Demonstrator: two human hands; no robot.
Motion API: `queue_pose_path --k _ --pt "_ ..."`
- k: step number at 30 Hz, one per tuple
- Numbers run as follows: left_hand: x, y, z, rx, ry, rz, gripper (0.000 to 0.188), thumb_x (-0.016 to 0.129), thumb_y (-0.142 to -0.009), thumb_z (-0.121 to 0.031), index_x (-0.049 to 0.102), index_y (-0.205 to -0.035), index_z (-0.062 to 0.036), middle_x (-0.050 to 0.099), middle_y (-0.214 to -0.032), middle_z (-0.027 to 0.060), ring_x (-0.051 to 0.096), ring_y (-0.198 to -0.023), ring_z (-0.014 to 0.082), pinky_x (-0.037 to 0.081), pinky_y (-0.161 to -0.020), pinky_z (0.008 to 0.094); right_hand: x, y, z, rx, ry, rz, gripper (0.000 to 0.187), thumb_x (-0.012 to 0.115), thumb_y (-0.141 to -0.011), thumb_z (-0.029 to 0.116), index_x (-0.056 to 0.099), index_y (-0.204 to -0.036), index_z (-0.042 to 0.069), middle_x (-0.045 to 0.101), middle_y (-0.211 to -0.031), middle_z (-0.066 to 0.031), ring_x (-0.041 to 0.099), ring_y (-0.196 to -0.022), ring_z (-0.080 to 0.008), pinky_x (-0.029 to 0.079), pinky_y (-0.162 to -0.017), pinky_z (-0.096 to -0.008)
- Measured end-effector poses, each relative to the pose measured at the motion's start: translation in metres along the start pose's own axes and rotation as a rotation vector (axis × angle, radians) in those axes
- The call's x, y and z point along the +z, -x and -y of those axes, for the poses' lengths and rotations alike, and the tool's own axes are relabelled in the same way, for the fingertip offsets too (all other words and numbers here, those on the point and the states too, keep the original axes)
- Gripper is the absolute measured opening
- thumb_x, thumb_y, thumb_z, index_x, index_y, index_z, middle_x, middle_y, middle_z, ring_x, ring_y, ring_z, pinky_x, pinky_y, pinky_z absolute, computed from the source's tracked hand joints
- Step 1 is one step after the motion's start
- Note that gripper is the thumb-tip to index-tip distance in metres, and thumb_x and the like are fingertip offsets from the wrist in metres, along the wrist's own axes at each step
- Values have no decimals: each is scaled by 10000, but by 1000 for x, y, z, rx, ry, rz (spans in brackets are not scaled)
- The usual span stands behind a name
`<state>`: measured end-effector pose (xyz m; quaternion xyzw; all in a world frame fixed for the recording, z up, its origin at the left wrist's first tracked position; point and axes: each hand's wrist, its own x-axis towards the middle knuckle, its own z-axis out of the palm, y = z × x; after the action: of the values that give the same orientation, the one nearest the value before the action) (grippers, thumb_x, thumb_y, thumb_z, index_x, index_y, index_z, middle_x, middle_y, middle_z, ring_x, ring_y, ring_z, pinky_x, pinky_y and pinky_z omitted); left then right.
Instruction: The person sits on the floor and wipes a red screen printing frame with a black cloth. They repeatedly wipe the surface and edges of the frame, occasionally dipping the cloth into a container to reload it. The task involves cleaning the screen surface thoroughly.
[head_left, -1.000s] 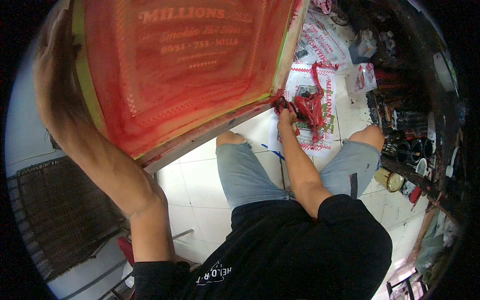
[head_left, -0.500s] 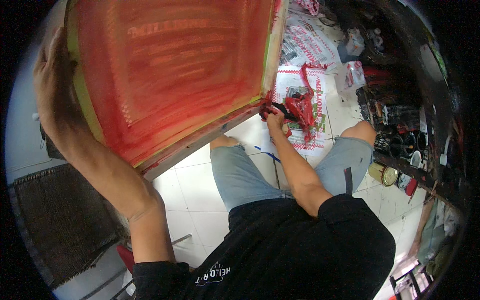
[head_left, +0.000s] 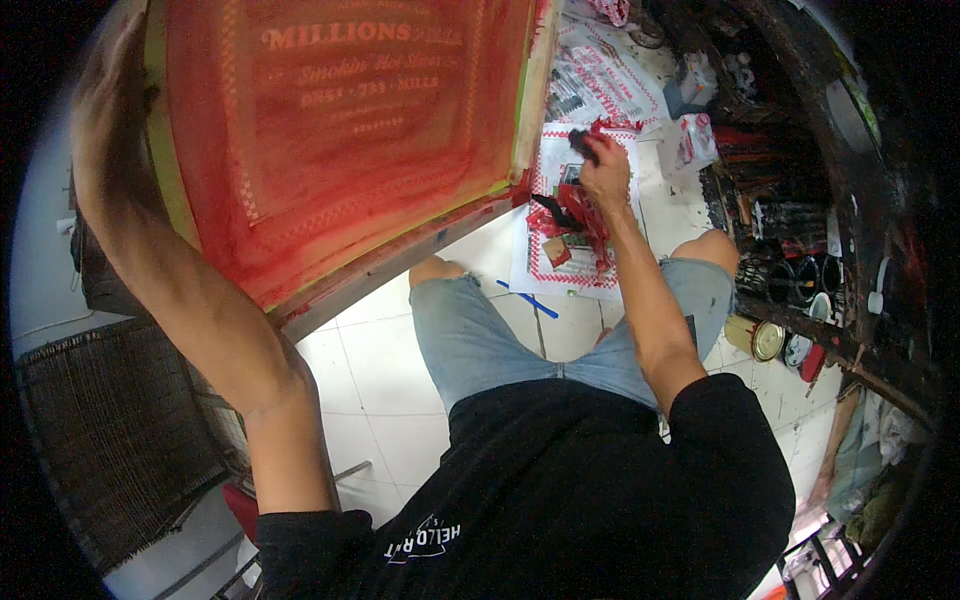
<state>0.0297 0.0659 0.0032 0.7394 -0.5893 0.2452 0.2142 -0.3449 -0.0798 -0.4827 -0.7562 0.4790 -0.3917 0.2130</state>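
Observation:
A large screen-printing frame (head_left: 400, 243) with red-stained mesh stands tilted at the upper left. My left hand (head_left: 112, 105) grips its left edge, with the fingertips partly hidden behind it. To the right of the frame, my right hand (head_left: 607, 178) is closed on a dark, crumpled rag (head_left: 582, 146). That rag is above printed paper sheets (head_left: 530, 262) on the floor. Under and beside my right hand lie red-stained plastic scraps (head_left: 598, 236), a black strip of cloth (head_left: 553, 211) and a small brownish piece of card (head_left: 556, 251).
A blue stick (head_left: 530, 299) lies on the white tiles between my knees. More printed sheets (head_left: 600, 75) are spread farther off. Along the right runs a dark, stained shelf (head_left: 800, 225) with containers, and a tin (head_left: 757, 338) is near my right knee. A dark woven mat (head_left: 110, 430) hangs at left.
My right hand has moved from the frame's lower right corner, away and to the right, carrying the dark rag over the sheets. The lettering on the mesh looks sharper. My left hand keeps its grip.

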Motion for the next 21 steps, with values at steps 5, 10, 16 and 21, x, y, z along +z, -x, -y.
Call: queue_pose_path --k 5,10,16,21 --pt "6 6 -18 -202 327 -28 344 563 -943 -198 584 -1270 -90 563 -1301 64 566 -1112 170 475 -866 266 20 37 -12 -194 369 404 282 594 -666 135 725 -915 115 626 -1060 -122 495 -1068 -323 408 -864 -463" --pt "15 6 -33 -367 444 -85 372 577 -937 -238 584 -1288 -111 560 -1311 54 561 -1135 176 473 -870 271 60 83 -37 -474 658 564 141 619 -698 175 712 -772 98 621 -975 -87 491 -1022 -267 385 -833 -397" --pt "3 1 2 -206 350 -47 379 594 -929 -261 596 -1278 -113 555 -1321 26 558 -1140 166 481 -853 279 37 50 2 -223 292 575 154 646 -684 139 704 -782 35 621 -932 -95 523 -993 -291 428 -810 -421" --pt "16 1 -19 -287 453 -112 404 612 -921 -288 595 -1276 -95 595 -1256 41 578 -1062 154 483 -800 276 16 8 -15 493 -817 652 114 640 -830 87 649 -850 -25 624 -1211 -111 669 -850 -214 549 -703 -313"
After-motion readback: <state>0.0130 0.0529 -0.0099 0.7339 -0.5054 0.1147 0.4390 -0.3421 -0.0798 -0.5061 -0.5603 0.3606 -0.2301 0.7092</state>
